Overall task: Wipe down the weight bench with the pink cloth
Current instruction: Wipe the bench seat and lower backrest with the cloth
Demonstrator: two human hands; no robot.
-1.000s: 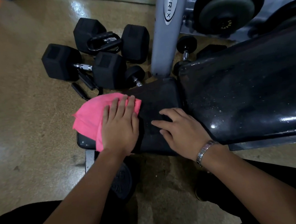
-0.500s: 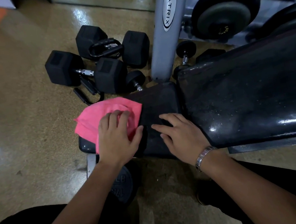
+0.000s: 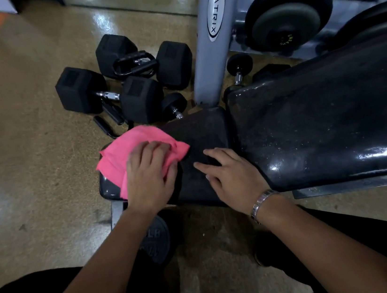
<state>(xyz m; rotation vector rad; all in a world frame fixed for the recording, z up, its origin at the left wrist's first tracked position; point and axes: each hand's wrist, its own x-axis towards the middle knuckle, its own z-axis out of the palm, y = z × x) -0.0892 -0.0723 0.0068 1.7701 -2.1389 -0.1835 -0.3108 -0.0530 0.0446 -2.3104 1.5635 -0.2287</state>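
The black weight bench (image 3: pixel 320 129) runs from the centre to the right edge, its shiny back pad speckled with dust. Its small seat pad (image 3: pixel 200 133) lies at the left end. The pink cloth (image 3: pixel 124 153) is spread over the seat pad's left part. My left hand (image 3: pixel 150 174) presses down on the cloth with the fingers curled into it. My right hand (image 3: pixel 230 175), with a metal bracelet on the wrist, rests flat on the seat pad beside the cloth and holds nothing.
Black hex dumbbells (image 3: pixel 106 93) and a cable handle (image 3: pixel 135 64) lie on the tan floor beyond the seat. A grey machine post (image 3: pixel 214 33) stands behind the bench, with a weight plate (image 3: pixel 288 15) to its right. Another plate (image 3: pixel 155 239) lies under the seat.
My left hand has drawn the cloth back toward me across the seat pad, and its fingers have curled from flat to bunched. My right hand has stayed in place.
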